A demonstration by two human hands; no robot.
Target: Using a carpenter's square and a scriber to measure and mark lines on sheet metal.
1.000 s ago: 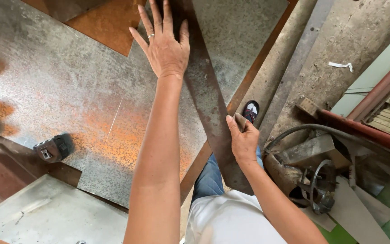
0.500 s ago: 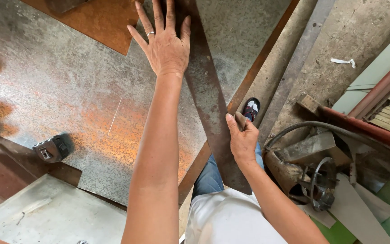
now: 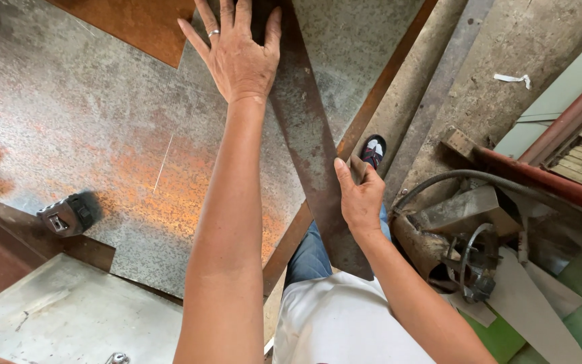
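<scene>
Two hands, left hand (image 3: 240, 57) flat, right hand (image 3: 358, 199) gripping rusty bar (image 3: 304, 128)

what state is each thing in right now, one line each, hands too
left hand: open, palm flat, fingers spread, pressing on the rusty strip's far end
right hand: gripping the strip's near edge, thumb on top
long rusty flat metal strip: lying across the sheet, near end overhanging
speckled galvanised metal sheet: lying flat, rust-stained
small dark tape measure: resting on the sheet's edge, untouched
black hose: curved, lying loose
</scene>
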